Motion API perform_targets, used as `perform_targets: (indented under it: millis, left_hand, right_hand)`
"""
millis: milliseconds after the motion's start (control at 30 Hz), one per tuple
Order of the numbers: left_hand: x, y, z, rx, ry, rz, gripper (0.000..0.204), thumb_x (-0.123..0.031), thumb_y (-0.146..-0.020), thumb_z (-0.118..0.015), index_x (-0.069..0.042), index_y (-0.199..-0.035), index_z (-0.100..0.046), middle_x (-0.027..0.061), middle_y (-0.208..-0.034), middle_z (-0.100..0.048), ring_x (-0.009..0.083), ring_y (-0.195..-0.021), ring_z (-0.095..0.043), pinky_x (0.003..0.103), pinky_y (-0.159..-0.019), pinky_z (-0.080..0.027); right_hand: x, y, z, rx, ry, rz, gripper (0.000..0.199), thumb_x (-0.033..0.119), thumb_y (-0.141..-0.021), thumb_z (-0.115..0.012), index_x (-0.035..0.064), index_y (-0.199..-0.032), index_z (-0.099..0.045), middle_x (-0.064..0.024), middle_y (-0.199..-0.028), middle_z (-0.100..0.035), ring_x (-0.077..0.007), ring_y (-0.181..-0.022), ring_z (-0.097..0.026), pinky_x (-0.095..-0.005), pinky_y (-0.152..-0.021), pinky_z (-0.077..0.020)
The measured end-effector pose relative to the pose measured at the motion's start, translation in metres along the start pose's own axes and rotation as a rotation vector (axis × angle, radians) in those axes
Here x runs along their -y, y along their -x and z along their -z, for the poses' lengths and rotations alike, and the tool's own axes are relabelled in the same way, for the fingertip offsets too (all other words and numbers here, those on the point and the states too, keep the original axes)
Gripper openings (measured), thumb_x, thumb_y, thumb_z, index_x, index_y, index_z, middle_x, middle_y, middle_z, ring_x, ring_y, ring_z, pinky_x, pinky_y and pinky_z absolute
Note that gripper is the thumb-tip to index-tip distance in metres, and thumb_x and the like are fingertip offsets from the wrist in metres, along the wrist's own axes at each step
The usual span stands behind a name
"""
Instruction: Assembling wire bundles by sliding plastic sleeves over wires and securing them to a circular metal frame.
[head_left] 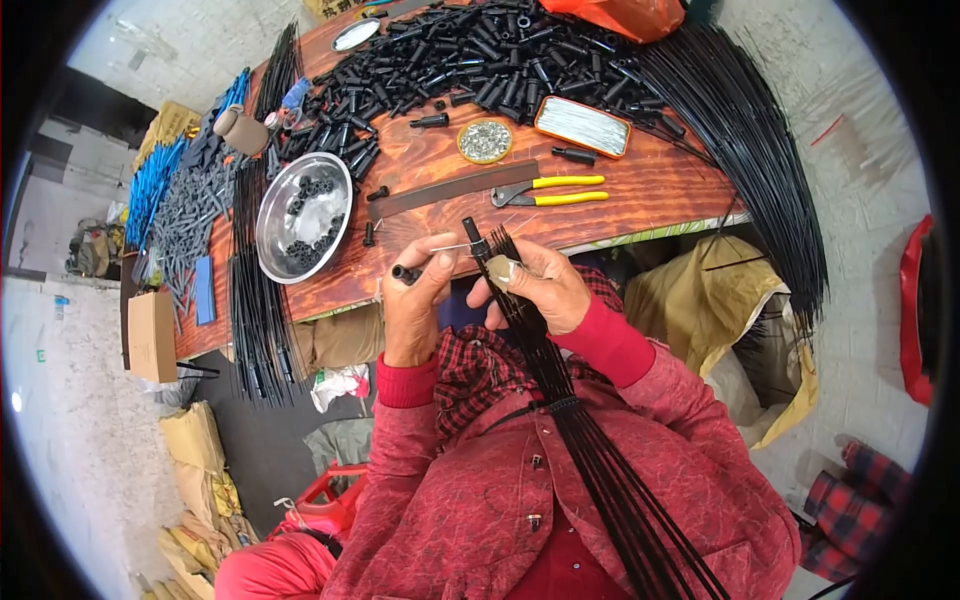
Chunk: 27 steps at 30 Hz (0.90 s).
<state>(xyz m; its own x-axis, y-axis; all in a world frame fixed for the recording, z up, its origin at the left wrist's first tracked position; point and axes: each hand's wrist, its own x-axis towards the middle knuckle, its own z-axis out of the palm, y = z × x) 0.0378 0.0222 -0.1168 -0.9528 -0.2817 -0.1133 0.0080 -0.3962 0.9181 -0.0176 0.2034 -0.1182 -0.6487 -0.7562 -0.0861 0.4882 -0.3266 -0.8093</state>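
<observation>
One view only, so nothing is being shared with a second view. The scene is being seen from a head-worn fisheye, aimed steeply down and slightly forward. The person's red jacket (560, 500) is being caught very close at 6 o'clock, the left hand (415, 300) and right hand (535, 285) close at centre. The wooden table (650, 185) is being framed further out toward 12 o'clock. The floor is being pushed to 3 and 9 o'clock. Straight edges are being bent near the dark circular rim.

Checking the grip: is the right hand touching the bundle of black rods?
Touching. The head view shows the right hand wrapped around the bundle of black rods.
</observation>
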Motion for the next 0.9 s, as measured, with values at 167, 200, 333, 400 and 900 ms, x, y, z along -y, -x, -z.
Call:
perform_targets:
  millis: [167, 200, 333, 400, 900]
  left_hand:
    - [-0.001, -0.003, 0.001, -0.010, -0.191, -0.173, 0.017, -0.017, -0.090, -0.069, -0.002, -0.092, -0.063, -0.0047, -0.072, -0.051, 0.0022, -0.060, -0.037, 0.019, -0.052, -0.027]
    - [-0.004, -0.003, 0.000, -0.002, -0.180, -0.217, 0.016, -0.017, -0.090, -0.069, -0.002, -0.089, -0.062, -0.0044, -0.074, -0.051, 0.0022, -0.060, -0.038, 0.019, -0.053, -0.027]
    - [-0.012, -0.002, 0.002, -0.047, -0.167, -0.121, 0.015, -0.015, -0.089, -0.069, -0.003, -0.085, -0.061, -0.0030, -0.080, -0.052, 0.0031, -0.065, -0.040, 0.019, -0.056, -0.029]
    - [-0.010, -0.004, 0.004, 0.018, -0.315, -0.323, 0.015, -0.012, -0.087, -0.070, -0.003, -0.080, -0.060, -0.0014, -0.084, -0.053, 0.0049, -0.068, -0.043, 0.019, -0.061, -0.032]
    - [-0.010, -0.014, -0.005, 0.111, -0.569, -0.541, 0.011, -0.005, -0.081, -0.073, 0.002, -0.079, -0.066, 0.0052, -0.079, -0.058, 0.0119, -0.073, -0.053, 0.025, -0.066, -0.041]
  right_hand:
    - [-0.002, 0.001, -0.001, -0.016, 0.024, 0.002, 0.040, 0.033, -0.098, -0.055, 0.0021, -0.124, -0.052, -0.0137, -0.094, -0.068, -0.0179, -0.069, -0.067, -0.0275, -0.064, -0.0548]
    - [-0.001, 0.001, -0.002, -0.026, 0.033, 0.008, 0.035, 0.030, -0.099, -0.053, 0.0015, -0.120, -0.054, -0.0139, -0.093, -0.068, -0.0179, -0.068, -0.067, -0.0275, -0.062, -0.0546]
    - [-0.001, 0.001, -0.003, -0.042, 0.039, 0.005, 0.029, 0.026, -0.100, -0.051, 0.0011, -0.115, -0.055, -0.0135, -0.091, -0.069, -0.0173, -0.067, -0.067, -0.0271, -0.061, -0.0538]
    - [-0.001, 0.002, -0.004, -0.046, 0.035, -0.002, 0.030, 0.027, -0.100, -0.052, 0.0013, -0.115, -0.054, -0.0133, -0.091, -0.069, -0.0170, -0.066, -0.067, -0.0268, -0.060, -0.0537]
    - [-0.004, 0.003, -0.006, -0.037, 0.056, 0.003, 0.034, 0.030, -0.100, -0.054, 0.0024, -0.118, -0.055, -0.0103, -0.090, -0.068, -0.0144, -0.066, -0.066, -0.0240, -0.057, -0.0521]
